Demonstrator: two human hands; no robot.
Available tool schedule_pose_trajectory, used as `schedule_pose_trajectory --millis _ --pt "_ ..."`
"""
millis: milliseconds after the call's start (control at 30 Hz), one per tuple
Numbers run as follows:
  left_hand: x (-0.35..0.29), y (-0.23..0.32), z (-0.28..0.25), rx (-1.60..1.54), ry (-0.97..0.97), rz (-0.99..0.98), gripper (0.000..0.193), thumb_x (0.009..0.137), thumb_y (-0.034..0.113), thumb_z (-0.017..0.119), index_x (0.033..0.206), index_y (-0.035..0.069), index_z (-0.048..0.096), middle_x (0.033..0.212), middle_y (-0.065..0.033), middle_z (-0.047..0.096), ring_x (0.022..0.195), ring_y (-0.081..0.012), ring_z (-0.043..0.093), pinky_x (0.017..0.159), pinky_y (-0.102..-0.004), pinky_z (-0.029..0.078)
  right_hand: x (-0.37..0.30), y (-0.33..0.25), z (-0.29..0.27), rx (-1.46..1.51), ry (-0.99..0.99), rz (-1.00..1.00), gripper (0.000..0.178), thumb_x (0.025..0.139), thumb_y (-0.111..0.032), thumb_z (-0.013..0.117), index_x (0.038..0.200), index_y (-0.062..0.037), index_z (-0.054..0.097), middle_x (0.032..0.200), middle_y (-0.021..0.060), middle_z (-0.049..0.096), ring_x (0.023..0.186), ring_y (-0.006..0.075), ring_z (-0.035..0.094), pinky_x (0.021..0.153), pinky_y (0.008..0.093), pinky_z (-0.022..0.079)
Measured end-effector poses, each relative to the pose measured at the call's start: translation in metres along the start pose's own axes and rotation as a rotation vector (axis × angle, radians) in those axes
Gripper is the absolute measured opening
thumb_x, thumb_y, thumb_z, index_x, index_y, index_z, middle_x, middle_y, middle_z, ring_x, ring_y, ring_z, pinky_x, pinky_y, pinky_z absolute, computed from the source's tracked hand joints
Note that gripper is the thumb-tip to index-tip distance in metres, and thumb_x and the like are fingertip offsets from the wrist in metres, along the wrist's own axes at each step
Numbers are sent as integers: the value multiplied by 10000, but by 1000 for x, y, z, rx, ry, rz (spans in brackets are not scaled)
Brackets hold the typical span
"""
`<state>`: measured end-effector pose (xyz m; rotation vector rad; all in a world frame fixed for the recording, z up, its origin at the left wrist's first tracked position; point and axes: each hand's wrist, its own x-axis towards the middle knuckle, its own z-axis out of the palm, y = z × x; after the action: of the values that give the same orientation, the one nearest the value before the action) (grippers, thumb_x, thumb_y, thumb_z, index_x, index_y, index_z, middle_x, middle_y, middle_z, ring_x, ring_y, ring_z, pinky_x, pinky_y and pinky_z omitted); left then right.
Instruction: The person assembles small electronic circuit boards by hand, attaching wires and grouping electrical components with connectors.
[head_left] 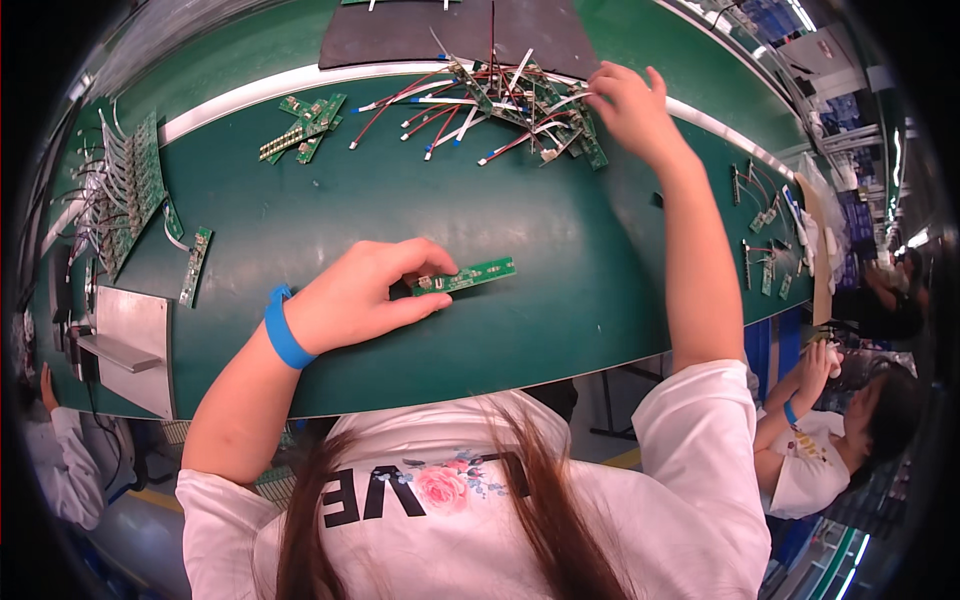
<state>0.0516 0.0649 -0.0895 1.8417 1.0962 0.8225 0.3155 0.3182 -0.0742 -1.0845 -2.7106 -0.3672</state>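
My left hand [365, 292], with a blue band at the wrist, grips the left end of a narrow green circuit board [485, 272] between thumb and fingers, just over the table. Out at the far side, my right hand [632, 112] pinches a white flat ribbon cable [570, 99] at the right edge of a heap. That heap is a tangle of small circuit boards [592, 145] with white-and-blue ribbon cables and dark red wires [372, 128]. The far end of the pinched cable is lost among the others.
Several bare boards [318, 125] lie crossed left of the heap. Farther left stand a panel of boards with cables [140, 195], a single board [196, 267] and a metal plate [135, 330]. Wired boards [768, 270] lie at right on the green table [560, 330]. A co-worker [815, 440] sits at right.
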Motion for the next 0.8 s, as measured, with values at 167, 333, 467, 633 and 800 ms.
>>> schedule_pose_trajectory --millis 167,333,467,633,800 --pt "-3 -2 -6 -38 -2 -42 243 781 116 680 994 37 592 851 -106 640 711 -213 621 604 -294 478 5 4 -44 431 -216 264 271 887 -301 568 1001 -80 677 765 68 626 736 169 594 700 271 468" --pt "-6 -2 -8 8 -2 -28 247 778 112 683 995 37 592 858 -103 642 738 -214 625 630 -289 483 -2 -19 -54 888 -263 155 317 900 -279 555 1124 -71 635 824 21 637 737 97 573 692 240 449" --pt "-6 -4 -7 32 2 10 252 776 95 683 1001 33 586 877 -105 638 772 -208 625 664 -286 483 1 -35 -25 1210 -247 211 337 865 -226 603 1143 -36 619 850 10 639 743 77 566 693 222 438" --pt "-7 -7 -6 8 1 -61 250 778 80 680 1002 32 582 874 -102 630 769 -200 617 674 -285 477 15 -54 -13 1167 -205 278 335 845 -183 630 1128 -3 619 861 0 630 757 78 538 719 212 436" --pt "-7 -4 -6 46 18 -10 250 776 82 683 1000 33 582 847 -90 624 721 -192 598 655 -285 476 20 -57 -6 864 -59 251 278 815 -172 673 1040 -10 663 840 -6 630 746 71 511 676 205 418"
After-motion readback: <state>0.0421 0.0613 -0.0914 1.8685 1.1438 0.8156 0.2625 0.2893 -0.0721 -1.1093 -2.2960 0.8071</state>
